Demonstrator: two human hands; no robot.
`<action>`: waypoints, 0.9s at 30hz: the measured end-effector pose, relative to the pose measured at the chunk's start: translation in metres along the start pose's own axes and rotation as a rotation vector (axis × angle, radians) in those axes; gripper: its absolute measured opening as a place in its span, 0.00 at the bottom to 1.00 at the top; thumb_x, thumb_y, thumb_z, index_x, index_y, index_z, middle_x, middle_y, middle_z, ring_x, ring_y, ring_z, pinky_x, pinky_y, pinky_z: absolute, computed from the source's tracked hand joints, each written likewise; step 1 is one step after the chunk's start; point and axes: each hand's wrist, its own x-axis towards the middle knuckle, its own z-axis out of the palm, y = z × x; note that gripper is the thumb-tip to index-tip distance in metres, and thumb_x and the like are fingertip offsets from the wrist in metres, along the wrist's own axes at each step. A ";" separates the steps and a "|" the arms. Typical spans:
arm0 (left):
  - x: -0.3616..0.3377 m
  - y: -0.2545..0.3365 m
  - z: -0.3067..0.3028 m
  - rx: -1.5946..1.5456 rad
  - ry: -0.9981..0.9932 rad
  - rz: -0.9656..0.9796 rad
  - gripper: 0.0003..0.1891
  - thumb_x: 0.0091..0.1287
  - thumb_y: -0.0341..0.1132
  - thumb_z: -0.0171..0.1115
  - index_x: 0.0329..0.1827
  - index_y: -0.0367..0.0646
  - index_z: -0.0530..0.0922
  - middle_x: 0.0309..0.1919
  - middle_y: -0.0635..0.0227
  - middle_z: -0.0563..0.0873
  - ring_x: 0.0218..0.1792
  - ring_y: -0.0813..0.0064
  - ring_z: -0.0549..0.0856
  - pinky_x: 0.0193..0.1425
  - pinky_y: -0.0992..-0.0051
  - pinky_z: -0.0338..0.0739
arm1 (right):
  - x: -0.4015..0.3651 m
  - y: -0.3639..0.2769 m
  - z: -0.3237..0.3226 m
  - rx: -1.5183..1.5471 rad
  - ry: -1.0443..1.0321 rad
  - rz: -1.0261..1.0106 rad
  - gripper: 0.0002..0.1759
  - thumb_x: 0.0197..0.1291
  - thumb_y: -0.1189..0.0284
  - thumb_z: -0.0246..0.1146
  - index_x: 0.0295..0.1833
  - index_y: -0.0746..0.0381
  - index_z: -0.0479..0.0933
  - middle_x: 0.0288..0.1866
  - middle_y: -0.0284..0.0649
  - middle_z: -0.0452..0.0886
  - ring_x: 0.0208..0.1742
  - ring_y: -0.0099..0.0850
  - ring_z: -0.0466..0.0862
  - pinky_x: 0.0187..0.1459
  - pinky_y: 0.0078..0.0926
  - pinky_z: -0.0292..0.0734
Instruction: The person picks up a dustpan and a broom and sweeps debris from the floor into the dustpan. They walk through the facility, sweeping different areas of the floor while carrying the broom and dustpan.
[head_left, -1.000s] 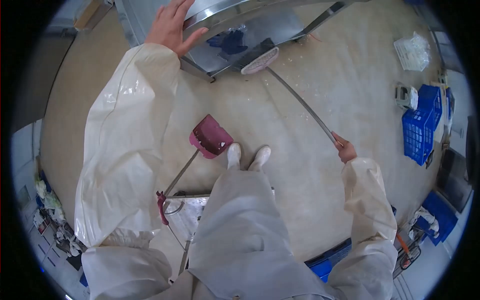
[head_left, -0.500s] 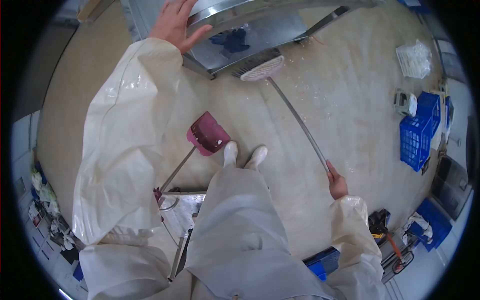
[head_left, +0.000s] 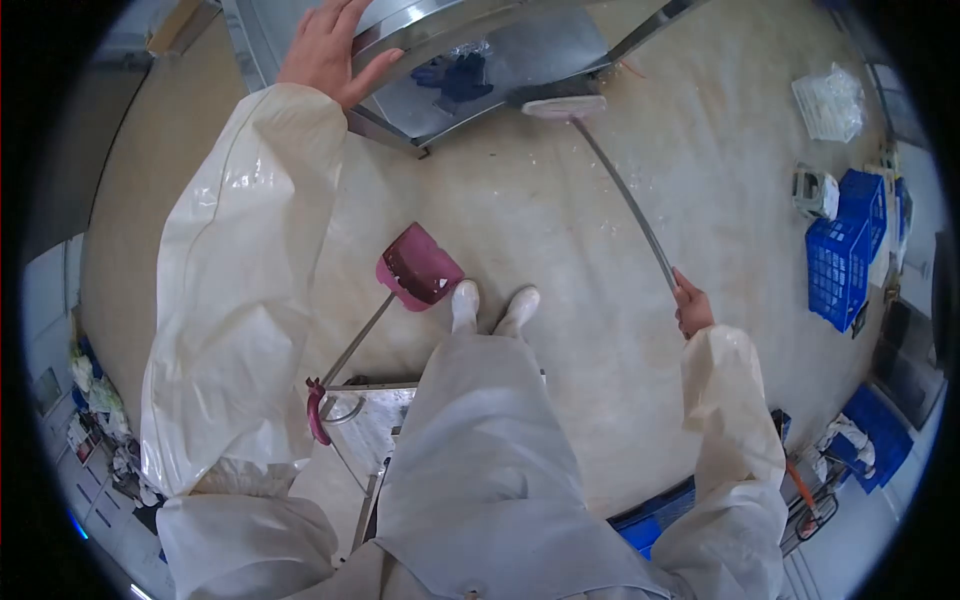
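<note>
My right hand [head_left: 692,306] is wrapped round the thin metal handle of a broom [head_left: 632,205]. The broom's pale head [head_left: 564,107] is at the floor by the lower edge of a steel table, its dark bristles pointing toward the table. My left hand [head_left: 335,52] lies on the rim of that steel table [head_left: 425,22], thumb spread away from the fingers. Dark blue gloves [head_left: 458,78] lie on the table's lower shelf. A pink long-handled dustpan [head_left: 424,262] stands on the floor left of my white boots [head_left: 466,305], with small bits inside.
Small pale scraps [head_left: 640,182] dot the floor right of the broom head. Blue crates [head_left: 838,265] and a white basket [head_left: 829,105] with clear plastic stand along the right. A metal stand [head_left: 372,425] is beside my left leg, under the dustpan's handle.
The broom head has moved right along the table's edge, and my right hand has shifted right and forward with the handle. Fewer scraps show on the floor. My left hand stays on the table.
</note>
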 end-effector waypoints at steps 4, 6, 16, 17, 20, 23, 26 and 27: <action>-0.001 -0.004 0.003 0.006 0.002 0.016 0.30 0.54 0.45 0.58 0.57 0.40 0.61 0.55 0.56 0.65 0.53 0.57 0.66 0.57 0.66 0.61 | 0.022 0.078 -0.004 -0.272 0.180 -0.375 0.20 0.59 0.71 0.48 0.59 0.50 0.63 0.21 0.39 0.73 0.19 0.36 0.70 0.26 0.24 0.68; -0.003 -0.003 0.002 -0.006 -0.006 0.008 0.30 0.54 0.45 0.58 0.57 0.40 0.61 0.55 0.57 0.65 0.53 0.57 0.66 0.57 0.66 0.61 | 0.009 0.096 -0.008 -0.440 0.222 -0.524 0.21 0.60 0.70 0.47 0.59 0.48 0.62 0.23 0.48 0.75 0.23 0.45 0.72 0.31 0.28 0.69; -0.001 -0.001 0.010 0.045 0.017 0.035 0.30 0.53 0.45 0.59 0.57 0.41 0.61 0.54 0.55 0.66 0.54 0.57 0.65 0.57 0.66 0.61 | 0.023 0.039 0.107 -0.859 -0.128 -0.404 0.23 0.60 0.66 0.41 0.62 0.41 0.54 0.30 0.51 0.76 0.33 0.48 0.76 0.35 0.43 0.69; -0.001 -0.001 0.013 0.080 0.020 0.033 0.30 0.53 0.45 0.59 0.56 0.41 0.62 0.54 0.55 0.66 0.54 0.57 0.66 0.57 0.66 0.61 | 0.036 0.036 0.120 -0.842 -0.124 -0.444 0.22 0.60 0.67 0.42 0.61 0.40 0.55 0.31 0.50 0.76 0.34 0.47 0.76 0.36 0.42 0.70; 0.000 -0.002 0.013 0.024 0.015 0.055 0.30 0.53 0.45 0.60 0.56 0.41 0.63 0.53 0.54 0.67 0.53 0.56 0.66 0.57 0.65 0.61 | 0.058 0.022 0.127 -1.016 -0.202 -0.340 0.23 0.59 0.69 0.42 0.60 0.40 0.57 0.36 0.49 0.76 0.37 0.46 0.76 0.38 0.40 0.70; -0.003 -0.002 0.015 0.020 0.051 0.036 0.28 0.52 0.45 0.60 0.54 0.41 0.65 0.52 0.54 0.68 0.54 0.56 0.67 0.56 0.66 0.61 | 0.068 0.049 0.085 -0.936 -0.163 -0.301 0.23 0.58 0.70 0.43 0.60 0.40 0.58 0.37 0.49 0.76 0.38 0.45 0.76 0.38 0.39 0.71; -0.003 0.010 -0.007 -0.022 -0.146 -0.105 0.34 0.51 0.46 0.58 0.57 0.34 0.58 0.55 0.48 0.62 0.58 0.51 0.61 0.61 0.63 0.56 | 0.075 0.088 0.031 -0.905 -0.088 -0.241 0.22 0.58 0.69 0.44 0.60 0.41 0.59 0.37 0.50 0.76 0.39 0.46 0.76 0.39 0.41 0.71; -0.004 0.009 -0.008 -0.019 -0.144 -0.100 0.34 0.51 0.46 0.58 0.57 0.34 0.59 0.55 0.48 0.63 0.57 0.51 0.61 0.60 0.63 0.56 | 0.078 0.101 0.013 -0.875 -0.030 -0.188 0.22 0.58 0.68 0.44 0.60 0.42 0.59 0.37 0.51 0.76 0.39 0.46 0.76 0.39 0.41 0.70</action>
